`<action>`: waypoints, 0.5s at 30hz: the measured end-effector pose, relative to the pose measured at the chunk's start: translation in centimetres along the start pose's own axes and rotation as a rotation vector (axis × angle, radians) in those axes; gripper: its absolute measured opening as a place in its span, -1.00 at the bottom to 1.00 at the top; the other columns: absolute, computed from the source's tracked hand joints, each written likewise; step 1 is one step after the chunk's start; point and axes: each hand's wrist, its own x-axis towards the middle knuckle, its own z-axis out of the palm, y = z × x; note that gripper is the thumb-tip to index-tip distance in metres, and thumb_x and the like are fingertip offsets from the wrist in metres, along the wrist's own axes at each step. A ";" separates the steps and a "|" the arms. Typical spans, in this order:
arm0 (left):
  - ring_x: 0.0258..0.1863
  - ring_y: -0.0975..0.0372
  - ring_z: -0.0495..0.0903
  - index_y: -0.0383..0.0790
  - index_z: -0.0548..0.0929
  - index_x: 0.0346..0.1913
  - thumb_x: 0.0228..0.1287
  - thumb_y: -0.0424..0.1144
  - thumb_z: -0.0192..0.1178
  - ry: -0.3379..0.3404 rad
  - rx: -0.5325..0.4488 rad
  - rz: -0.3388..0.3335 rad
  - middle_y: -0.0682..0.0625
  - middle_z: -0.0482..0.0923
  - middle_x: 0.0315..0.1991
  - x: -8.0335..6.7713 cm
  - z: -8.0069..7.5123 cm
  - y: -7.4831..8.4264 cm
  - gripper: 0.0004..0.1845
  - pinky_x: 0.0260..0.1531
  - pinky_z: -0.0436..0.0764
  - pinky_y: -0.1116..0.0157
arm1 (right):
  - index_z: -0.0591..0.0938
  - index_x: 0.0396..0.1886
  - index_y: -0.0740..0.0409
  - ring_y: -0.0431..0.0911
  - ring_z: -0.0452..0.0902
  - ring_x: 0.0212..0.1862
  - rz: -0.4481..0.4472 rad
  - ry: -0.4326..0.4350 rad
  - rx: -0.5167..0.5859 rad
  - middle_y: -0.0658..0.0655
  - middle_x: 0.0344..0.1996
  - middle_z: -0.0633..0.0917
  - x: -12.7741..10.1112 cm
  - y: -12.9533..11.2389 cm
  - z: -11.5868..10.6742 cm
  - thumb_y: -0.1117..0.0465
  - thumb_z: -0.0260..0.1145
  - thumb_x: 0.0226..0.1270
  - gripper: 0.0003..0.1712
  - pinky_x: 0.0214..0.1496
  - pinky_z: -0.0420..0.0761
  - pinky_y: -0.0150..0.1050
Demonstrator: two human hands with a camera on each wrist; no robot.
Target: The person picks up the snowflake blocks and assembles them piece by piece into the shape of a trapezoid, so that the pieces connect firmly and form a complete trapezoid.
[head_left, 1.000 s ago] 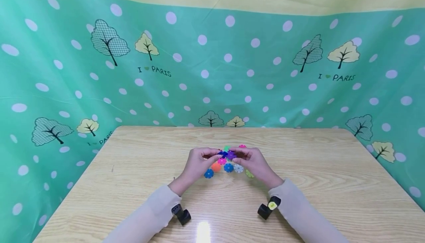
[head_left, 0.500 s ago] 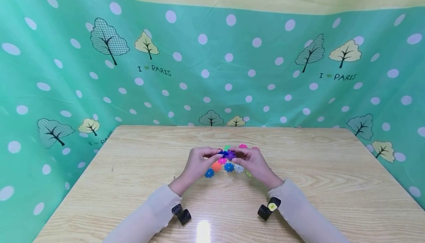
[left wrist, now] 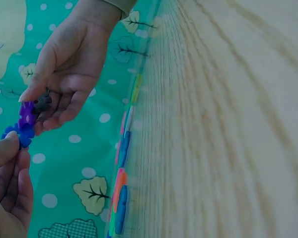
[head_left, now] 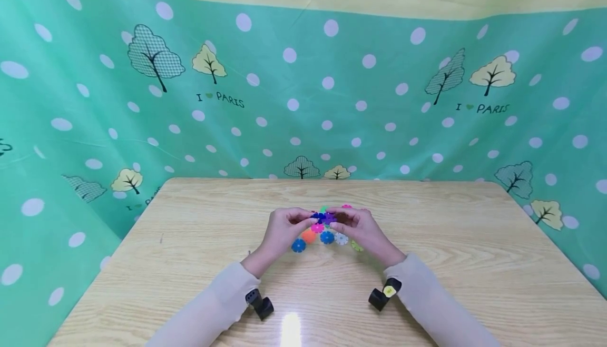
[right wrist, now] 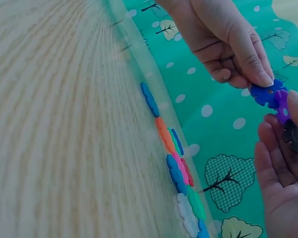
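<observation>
My left hand pinches a dark blue notched snowflake disc between thumb and fingers. Opposite it, my right hand grips a purple snowflake disc by its edge. A black disc sits at the purple one's far side, partly covered by the right hand's fingers. Blue and purple meet edge to edge at an angle; how deep their slots engage cannot be made out. Both wrist views show the pieces held up above the tabletop.
Loose snowflake discs lie on the wooden table under and around the hands, among them a blue disc, an orange disc, a white disc and a lime disc. A green dotted curtain hangs behind.
Both hands keep nearly the same place and grip, with the blue and purple discs still together between them. The curtain's left side has shifted slightly.
</observation>
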 end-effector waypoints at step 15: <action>-0.44 0.12 0.66 -0.40 0.71 -0.36 0.10 -0.42 0.33 -0.013 -0.052 -0.036 -0.20 0.69 -0.40 -0.1 0.4 -0.3 -0.93 -0.43 0.60 0.46 | 0.67 -0.08 0.23 -0.01 0.61 -0.18 -0.022 0.058 0.037 0.19 -0.17 0.67 -0.1 -0.1 0.6 0.15 0.28 0.30 -0.71 -0.03 0.61 0.02</action>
